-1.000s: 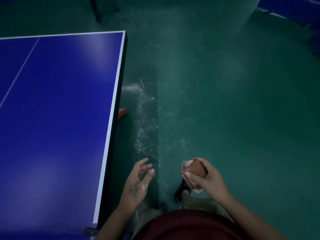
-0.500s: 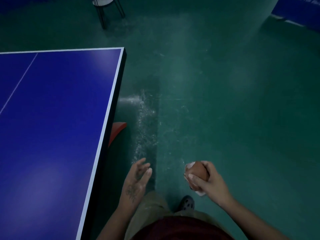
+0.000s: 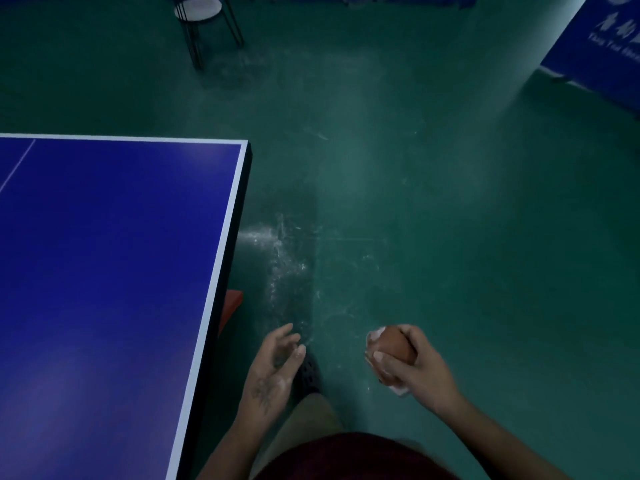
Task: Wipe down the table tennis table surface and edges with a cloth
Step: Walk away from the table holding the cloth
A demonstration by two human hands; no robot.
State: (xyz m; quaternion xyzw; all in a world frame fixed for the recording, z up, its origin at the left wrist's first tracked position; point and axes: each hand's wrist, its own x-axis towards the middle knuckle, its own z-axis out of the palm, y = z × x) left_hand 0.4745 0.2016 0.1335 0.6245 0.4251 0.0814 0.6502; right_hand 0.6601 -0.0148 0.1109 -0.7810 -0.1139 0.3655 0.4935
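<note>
View: head
Cloth [image 3: 390, 348]: balled up, over the floor, well right of the table [image 3: 104, 271]
Right hand [image 3: 417, 370]: fingers curled round cloth
Left hand [image 3: 273, 370]: fingers loose, holding nothing, near table edge
Relation: table left of both hands; edge runs near to far; cloth hand is the farther one

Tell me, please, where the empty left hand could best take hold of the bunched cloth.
Probably the bare rounded top of the cloth, coming from its left side: the right hand wraps its right and near sides, and the left hand is open on that side.
</note>
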